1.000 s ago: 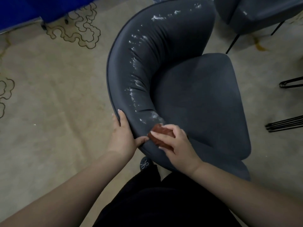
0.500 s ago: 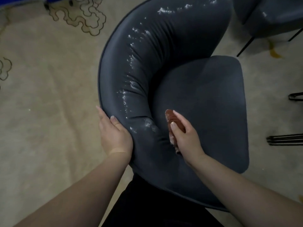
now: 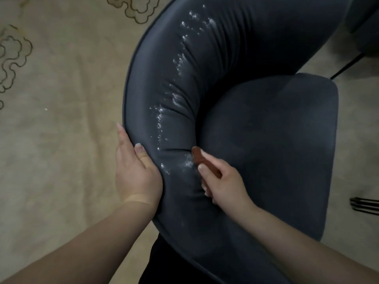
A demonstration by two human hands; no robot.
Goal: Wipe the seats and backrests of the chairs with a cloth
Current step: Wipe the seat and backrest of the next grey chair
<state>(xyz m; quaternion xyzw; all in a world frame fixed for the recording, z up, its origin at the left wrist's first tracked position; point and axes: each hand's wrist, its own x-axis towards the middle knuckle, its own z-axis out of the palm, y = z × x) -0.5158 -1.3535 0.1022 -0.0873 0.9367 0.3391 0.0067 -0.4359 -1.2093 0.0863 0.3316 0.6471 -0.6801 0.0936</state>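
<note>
A dark grey chair fills the view, with a curved padded backrest [image 3: 180, 64] and a flat seat [image 3: 272, 140]. White foamy specks run in a line down the inner face of the backrest. My left hand [image 3: 136, 171] grips the outer edge of the backrest, thumb on the padding. My right hand [image 3: 221, 181] holds a reddish-brown cloth [image 3: 200, 158] pressed into the crease where backrest meets seat, right beside the lowest white specks. Most of the cloth is hidden under my fingers.
Beige carpet [image 3: 61, 119] with looping outline patterns lies to the left. A second dark chair [image 3: 363, 23] with a thin black leg stands at the top right. Black metal chair legs [image 3: 365, 206] poke in at the right edge. My dark clothing shows below the chair.
The view has moved closer to the chair. My right hand slid the cloth from the near end of the backrest into the crease by the seat. My left hand stayed on the backrest edge.
</note>
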